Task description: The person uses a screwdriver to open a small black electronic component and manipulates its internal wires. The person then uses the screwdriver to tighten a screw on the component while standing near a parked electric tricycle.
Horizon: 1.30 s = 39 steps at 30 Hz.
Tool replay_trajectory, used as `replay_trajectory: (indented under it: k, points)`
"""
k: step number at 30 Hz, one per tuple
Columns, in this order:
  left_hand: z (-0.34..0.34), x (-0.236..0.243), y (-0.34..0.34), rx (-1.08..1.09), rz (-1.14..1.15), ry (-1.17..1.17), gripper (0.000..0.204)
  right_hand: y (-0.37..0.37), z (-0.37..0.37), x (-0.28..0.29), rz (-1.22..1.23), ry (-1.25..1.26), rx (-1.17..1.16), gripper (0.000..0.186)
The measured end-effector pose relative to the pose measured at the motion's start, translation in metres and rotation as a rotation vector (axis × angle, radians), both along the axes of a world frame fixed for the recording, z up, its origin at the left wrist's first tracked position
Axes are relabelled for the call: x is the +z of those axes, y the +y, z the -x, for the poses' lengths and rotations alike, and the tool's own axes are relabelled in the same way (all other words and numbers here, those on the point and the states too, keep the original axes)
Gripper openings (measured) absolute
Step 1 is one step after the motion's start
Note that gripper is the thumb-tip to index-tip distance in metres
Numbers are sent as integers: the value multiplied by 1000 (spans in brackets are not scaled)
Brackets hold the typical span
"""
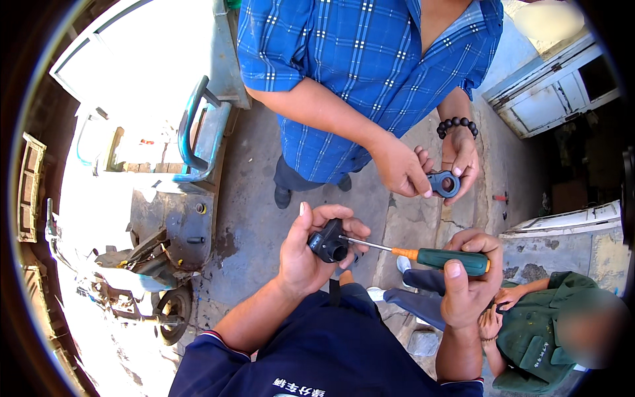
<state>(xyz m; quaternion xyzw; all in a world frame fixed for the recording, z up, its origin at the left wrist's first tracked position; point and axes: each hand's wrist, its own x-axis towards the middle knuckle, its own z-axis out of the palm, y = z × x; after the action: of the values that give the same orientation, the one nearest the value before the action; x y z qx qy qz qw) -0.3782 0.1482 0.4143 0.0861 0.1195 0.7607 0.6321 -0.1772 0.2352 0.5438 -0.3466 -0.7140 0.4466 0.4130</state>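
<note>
My left hand (307, 251) is closed around a small black plastic housing (329, 242) with a round opening at its lower side. In my right hand (471, 278) is a screwdriver (452, 261) with a green and orange handle. Its thin metal shaft points left, and the tip meets the right side of the housing. Whether it sits in a screw is too small to tell. Across from me, a person in a blue plaid shirt (370, 86) holds a dark part with a ring-shaped end (444, 184) in both hands.
A blue-framed three-wheeled vehicle (192, 132) with a worn metal bed stands at the left, its wheel (174, 315) lower down. Another person in a green jacket (539, 337) is at the lower right. White doors (542, 106) line the right side. The concrete floor (251, 165) is cracked and stained.
</note>
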Motion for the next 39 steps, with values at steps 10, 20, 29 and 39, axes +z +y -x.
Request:
replay_trajectory:
  k: [10,20,29,39]
  points:
    - [-4,11,4,-19,30,-5,67,1,-7,3,-62,-23,8,39]
    - [-2,4,-1,159,180,209,61,-3,3,24,-358,-328,258,37]
    - [1,0,-11,185,148,288,58,-15,-3,23,-176,-384,183,16]
    - [6,-1,-8,229,195,336,58,-12,8,33,-447,-638,282,25]
